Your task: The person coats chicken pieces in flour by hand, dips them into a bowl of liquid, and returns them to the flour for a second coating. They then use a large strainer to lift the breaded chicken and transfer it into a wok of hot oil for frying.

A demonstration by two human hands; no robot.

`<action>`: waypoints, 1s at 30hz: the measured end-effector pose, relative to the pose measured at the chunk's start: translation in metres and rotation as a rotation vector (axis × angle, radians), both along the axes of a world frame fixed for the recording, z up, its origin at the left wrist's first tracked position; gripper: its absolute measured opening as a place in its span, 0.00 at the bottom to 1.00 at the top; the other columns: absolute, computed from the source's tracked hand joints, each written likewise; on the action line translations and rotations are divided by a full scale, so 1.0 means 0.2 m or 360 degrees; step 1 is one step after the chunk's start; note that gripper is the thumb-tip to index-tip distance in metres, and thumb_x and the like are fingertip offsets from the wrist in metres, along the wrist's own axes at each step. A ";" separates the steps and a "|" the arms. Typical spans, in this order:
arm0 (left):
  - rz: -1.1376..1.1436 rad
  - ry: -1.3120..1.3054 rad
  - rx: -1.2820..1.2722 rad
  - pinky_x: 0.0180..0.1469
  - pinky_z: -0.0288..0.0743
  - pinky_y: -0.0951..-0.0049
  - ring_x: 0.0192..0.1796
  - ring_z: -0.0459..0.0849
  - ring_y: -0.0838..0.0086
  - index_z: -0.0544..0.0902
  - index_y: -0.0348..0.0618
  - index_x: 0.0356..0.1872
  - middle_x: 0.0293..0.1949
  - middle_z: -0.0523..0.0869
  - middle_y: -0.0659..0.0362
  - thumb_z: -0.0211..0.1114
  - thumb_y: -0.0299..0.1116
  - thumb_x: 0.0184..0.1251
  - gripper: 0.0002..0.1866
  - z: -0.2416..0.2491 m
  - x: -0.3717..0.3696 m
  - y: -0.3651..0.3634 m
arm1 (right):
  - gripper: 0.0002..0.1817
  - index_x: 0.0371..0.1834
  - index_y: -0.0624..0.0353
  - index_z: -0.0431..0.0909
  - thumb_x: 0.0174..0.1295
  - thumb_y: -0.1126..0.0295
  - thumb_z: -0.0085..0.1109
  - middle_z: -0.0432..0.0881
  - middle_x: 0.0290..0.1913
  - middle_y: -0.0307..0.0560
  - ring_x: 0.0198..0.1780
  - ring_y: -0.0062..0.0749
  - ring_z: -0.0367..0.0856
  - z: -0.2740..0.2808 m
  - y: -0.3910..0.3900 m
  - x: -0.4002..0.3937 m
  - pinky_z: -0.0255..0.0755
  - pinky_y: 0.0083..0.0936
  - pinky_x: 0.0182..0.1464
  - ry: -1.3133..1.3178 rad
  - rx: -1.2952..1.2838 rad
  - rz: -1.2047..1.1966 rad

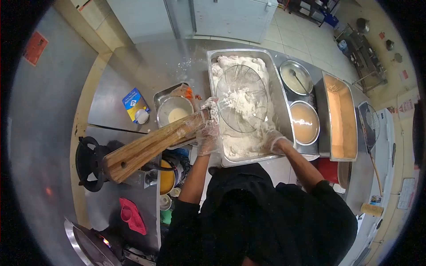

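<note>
A large metal tray (282, 111) holds white flour with floury pieces at its far end. Over it lies a round wire strainer (230, 84) with a clump of flour on its mesh; its thick wooden handle (155, 146) points to the lower left. My left hand (207, 135), in a clear plastic glove, is closed round the handle where it meets the strainer. My right hand (273, 141), also gloved and floury, is at the tray's near right part, beside the strainer's rim; its fingertips are hidden in flour.
Left of the tray are a small metal tray (156, 98) with a bowl (166, 106) and a blue-yellow box (134, 104). To the right stand two round pans (305, 122) (296, 76) and a deep container (326, 119). A burner (91, 164) and a red cloth (132, 215) are at lower left.
</note>
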State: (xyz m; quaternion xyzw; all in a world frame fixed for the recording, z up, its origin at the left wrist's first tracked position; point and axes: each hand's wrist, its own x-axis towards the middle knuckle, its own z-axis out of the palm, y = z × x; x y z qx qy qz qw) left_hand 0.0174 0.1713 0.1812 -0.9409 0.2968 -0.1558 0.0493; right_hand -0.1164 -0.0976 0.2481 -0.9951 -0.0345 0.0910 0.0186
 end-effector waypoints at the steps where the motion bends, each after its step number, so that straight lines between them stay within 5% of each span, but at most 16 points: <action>1: 0.0014 0.0025 0.0034 0.37 0.72 0.70 0.36 0.76 0.68 0.74 0.43 0.40 0.35 0.76 0.57 0.52 0.31 0.56 0.11 -0.02 0.01 -0.01 | 0.44 0.45 0.69 0.73 0.36 0.38 0.60 0.77 0.42 0.63 0.46 0.47 0.76 -0.02 -0.01 -0.01 0.70 0.30 0.48 0.0132 -0.0097 0.0094; 4: 0.0029 0.0128 -0.0057 0.39 0.71 0.70 0.38 0.75 0.69 0.73 0.41 0.43 0.38 0.76 0.57 0.51 0.32 0.58 0.13 0.17 0.00 -0.07 | 0.44 0.44 0.70 0.73 0.36 0.37 0.60 0.77 0.42 0.63 0.46 0.46 0.76 0.07 0.08 0.08 0.70 0.31 0.48 0.0577 0.0000 -0.0503; 8: 0.0079 0.0317 -0.0437 0.39 0.71 0.72 0.35 0.75 0.70 0.74 0.42 0.43 0.37 0.76 0.56 0.50 0.32 0.59 0.12 0.41 0.06 -0.15 | 0.34 0.36 0.68 0.76 0.41 0.43 0.59 0.79 0.36 0.61 0.39 0.45 0.79 0.00 0.03 0.08 0.71 0.34 0.42 0.0271 0.0257 -0.0150; 10: 0.0131 0.0404 -0.0655 0.38 0.71 0.72 0.34 0.75 0.70 0.75 0.43 0.41 0.35 0.77 0.56 0.50 0.32 0.59 0.11 0.47 0.14 -0.18 | 0.29 0.35 0.68 0.76 0.43 0.48 0.61 0.79 0.35 0.60 0.38 0.43 0.79 0.01 0.04 0.10 0.71 0.33 0.41 0.0483 0.0210 -0.0114; 14: 0.0123 0.0506 -0.0469 0.38 0.72 0.72 0.32 0.76 0.70 0.76 0.43 0.38 0.33 0.77 0.56 0.50 0.32 0.58 0.10 0.50 0.20 -0.19 | 0.29 0.37 0.68 0.75 0.41 0.52 0.64 0.79 0.37 0.58 0.41 0.41 0.78 0.10 0.06 0.15 0.71 0.31 0.42 0.0883 0.0249 -0.0280; 16: 0.0118 0.0536 -0.0371 0.37 0.72 0.71 0.32 0.76 0.70 0.76 0.43 0.37 0.32 0.78 0.56 0.51 0.32 0.58 0.09 0.52 0.21 -0.17 | 0.24 0.38 0.66 0.76 0.45 0.55 0.62 0.80 0.34 0.53 0.36 0.39 0.79 0.02 -0.01 0.16 0.73 0.29 0.38 0.0537 0.0864 0.0001; 18: 0.0115 0.0553 -0.0324 0.37 0.72 0.71 0.31 0.76 0.70 0.76 0.43 0.36 0.32 0.78 0.56 0.51 0.32 0.58 0.09 0.53 0.22 -0.17 | 0.18 0.38 0.64 0.77 0.50 0.61 0.60 0.80 0.34 0.48 0.35 0.35 0.78 0.01 -0.11 0.15 0.72 0.27 0.37 0.0572 0.1483 -0.0346; 19: 0.0111 0.0546 -0.0308 0.37 0.72 0.71 0.31 0.76 0.70 0.77 0.43 0.35 0.31 0.78 0.56 0.51 0.32 0.58 0.08 0.52 0.23 -0.17 | 0.14 0.38 0.63 0.77 0.52 0.66 0.58 0.80 0.34 0.46 0.36 0.32 0.77 0.23 -0.06 0.15 0.71 0.26 0.38 0.0781 0.1804 -0.0852; 22: 0.0089 0.0479 -0.0237 0.36 0.73 0.70 0.31 0.77 0.70 0.77 0.43 0.35 0.31 0.78 0.57 0.52 0.32 0.57 0.08 0.45 0.29 -0.15 | 0.13 0.46 0.56 0.74 0.59 0.65 0.51 0.79 0.36 0.42 0.35 0.26 0.75 0.39 -0.01 0.25 0.70 0.25 0.37 0.0689 0.2315 -0.1379; 26: 0.0200 0.0680 0.0005 0.42 0.72 0.72 0.39 0.77 0.74 0.75 0.41 0.41 0.38 0.79 0.58 0.53 0.35 0.59 0.12 0.50 0.30 -0.18 | 0.16 0.52 0.59 0.68 0.62 0.65 0.44 0.76 0.42 0.45 0.38 0.35 0.75 0.20 -0.18 0.46 0.70 0.32 0.39 0.0503 0.2840 -0.1496; 28: 0.0226 0.0694 -0.0060 0.42 0.72 0.71 0.39 0.77 0.73 0.75 0.42 0.42 0.37 0.79 0.58 0.53 0.35 0.59 0.13 0.54 0.31 -0.20 | 0.19 0.56 0.64 0.63 0.63 0.67 0.43 0.71 0.52 0.50 0.48 0.40 0.73 0.28 -0.20 0.51 0.72 0.33 0.45 0.0492 0.2722 -0.1542; 30: 0.0229 0.0656 -0.0177 0.41 0.72 0.71 0.38 0.77 0.73 0.74 0.42 0.43 0.37 0.79 0.57 0.53 0.34 0.58 0.13 0.55 0.33 -0.21 | 0.16 0.47 0.65 0.70 0.63 0.64 0.44 0.75 0.42 0.51 0.40 0.37 0.75 0.02 -0.34 0.47 0.72 0.31 0.40 0.0166 0.1639 -0.0610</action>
